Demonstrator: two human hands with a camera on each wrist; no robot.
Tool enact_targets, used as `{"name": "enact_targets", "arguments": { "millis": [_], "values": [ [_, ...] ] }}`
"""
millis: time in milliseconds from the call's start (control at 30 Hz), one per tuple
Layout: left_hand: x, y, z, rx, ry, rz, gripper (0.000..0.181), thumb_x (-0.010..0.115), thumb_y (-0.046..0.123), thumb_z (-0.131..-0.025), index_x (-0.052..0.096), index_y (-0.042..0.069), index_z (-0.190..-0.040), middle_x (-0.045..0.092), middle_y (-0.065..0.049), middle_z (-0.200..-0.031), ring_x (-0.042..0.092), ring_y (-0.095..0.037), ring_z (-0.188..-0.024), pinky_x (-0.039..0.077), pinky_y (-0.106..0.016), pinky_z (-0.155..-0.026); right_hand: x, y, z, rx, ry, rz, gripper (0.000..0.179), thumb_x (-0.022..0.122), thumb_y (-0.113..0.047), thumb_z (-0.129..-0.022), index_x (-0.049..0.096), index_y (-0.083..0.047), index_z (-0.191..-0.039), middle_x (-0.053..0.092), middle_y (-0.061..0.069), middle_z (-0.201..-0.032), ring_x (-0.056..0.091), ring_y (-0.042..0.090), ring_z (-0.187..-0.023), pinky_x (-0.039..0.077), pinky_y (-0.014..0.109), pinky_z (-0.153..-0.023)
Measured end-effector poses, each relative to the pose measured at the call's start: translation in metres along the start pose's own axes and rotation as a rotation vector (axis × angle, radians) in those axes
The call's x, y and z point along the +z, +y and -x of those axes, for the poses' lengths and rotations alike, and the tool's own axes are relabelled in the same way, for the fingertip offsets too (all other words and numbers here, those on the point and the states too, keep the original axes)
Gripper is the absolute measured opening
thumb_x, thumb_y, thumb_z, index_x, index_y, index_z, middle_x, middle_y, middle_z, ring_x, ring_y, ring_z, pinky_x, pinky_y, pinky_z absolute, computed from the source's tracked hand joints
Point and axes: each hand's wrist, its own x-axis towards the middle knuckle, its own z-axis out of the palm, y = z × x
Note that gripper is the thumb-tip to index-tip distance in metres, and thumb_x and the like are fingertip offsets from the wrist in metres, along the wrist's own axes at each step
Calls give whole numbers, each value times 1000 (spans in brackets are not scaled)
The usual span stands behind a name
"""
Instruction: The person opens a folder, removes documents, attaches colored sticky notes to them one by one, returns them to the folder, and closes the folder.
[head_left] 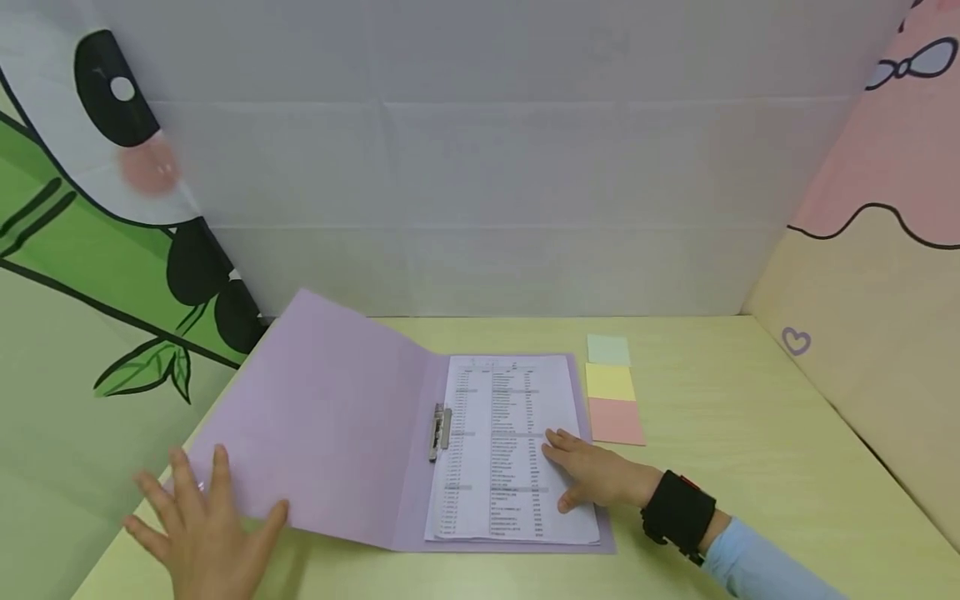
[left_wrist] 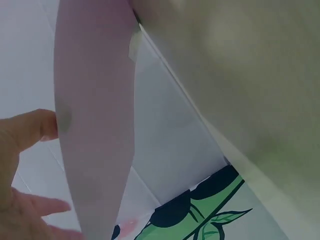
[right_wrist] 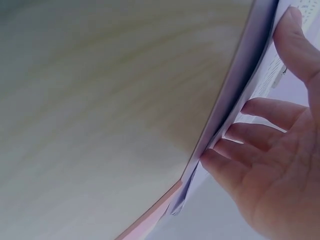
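A light purple folder (head_left: 322, 408) lies open on the table, its left cover raised at an angle. Printed sheets (head_left: 517, 467) rest on its right side, beside a metal clip (head_left: 436, 433) along the spine. My left hand (head_left: 206, 533), fingers spread, touches the outer edge of the raised cover; in the left wrist view its thumb (left_wrist: 32, 130) meets that edge. On the right margin of the sheets rests my right hand (head_left: 600, 475), with fingers extended. The right wrist view shows those fingertips (right_wrist: 210, 157) on the stack of paper near its edge.
Green (head_left: 608, 349), yellow (head_left: 611, 382) and pink sticky notes (head_left: 617, 421) lie in a column right of the folder. The pale yellow table (head_left: 735, 433) is bounded by a grey back wall (head_left: 487, 167) and printed side panels.
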Motion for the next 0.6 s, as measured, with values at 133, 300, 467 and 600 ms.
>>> {"name": "enact_targets", "arguments": {
  "millis": [133,300,467,600],
  "values": [
    [1,-6,-6,112,-145,-112,79,65,30,-77,29,-6,-137,8,-27,-149,-20,-39,-136,-19,-69,-95,0,1,1,-2,3,6,87,72,-34,-70,34,3,-139,21,17,-150,16,35,-139,23,47,-109],
    [8,-15,-8,170,-239,-107,70,65,22,-79,33,-10,-132,20,-34,-142,-3,-50,-134,-15,-68,-97,1,1,0,-1,0,14,86,72,-34,-71,34,2,-139,22,16,-150,17,34,-139,23,46,-109],
    [18,-25,-14,184,-391,-112,62,62,16,-79,38,-13,-128,23,-41,-135,14,-59,-125,10,-71,-96,2,0,-1,1,-7,14,86,72,-34,-70,34,1,-139,22,16,-150,17,34,-139,24,46,-109],
    [26,-31,-18,203,-475,-130,57,62,13,-77,44,-18,-121,29,-45,-129,24,-62,-117,23,-68,-94,1,-2,1,-2,-4,24,87,72,-35,-69,35,1,-139,22,17,-150,17,34,-139,24,46,-109]
  ]
}}
